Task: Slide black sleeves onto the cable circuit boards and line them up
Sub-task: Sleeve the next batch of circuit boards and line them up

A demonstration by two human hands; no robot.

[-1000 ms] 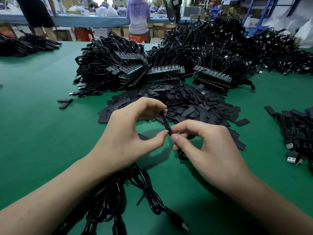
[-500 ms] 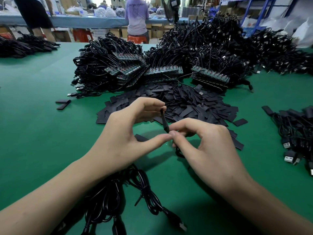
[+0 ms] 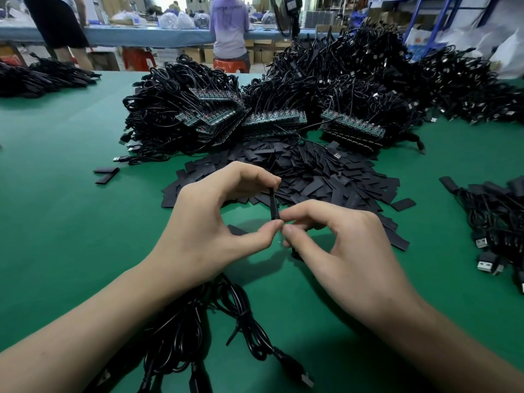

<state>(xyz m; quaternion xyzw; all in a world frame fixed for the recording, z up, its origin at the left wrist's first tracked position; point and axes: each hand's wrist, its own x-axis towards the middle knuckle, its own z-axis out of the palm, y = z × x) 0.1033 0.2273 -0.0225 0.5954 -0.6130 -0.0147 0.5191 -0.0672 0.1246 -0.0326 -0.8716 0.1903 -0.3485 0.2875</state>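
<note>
Here, your left hand [image 3: 215,231] pinches a flat black plastic sleeve [image 3: 273,204] end to end, forefinger on top, thumb beneath. Your right hand [image 3: 348,251] pinches its lower end. Squeezing the ends may buckle it, jamming the circuit board, which is hidden. The sleeve stands upright above the green table [image 3: 71,194], long axis vertical, edge towards you.

Green table [image 3: 71,222], blue shelving [image 3: 447,12] behind.
</note>
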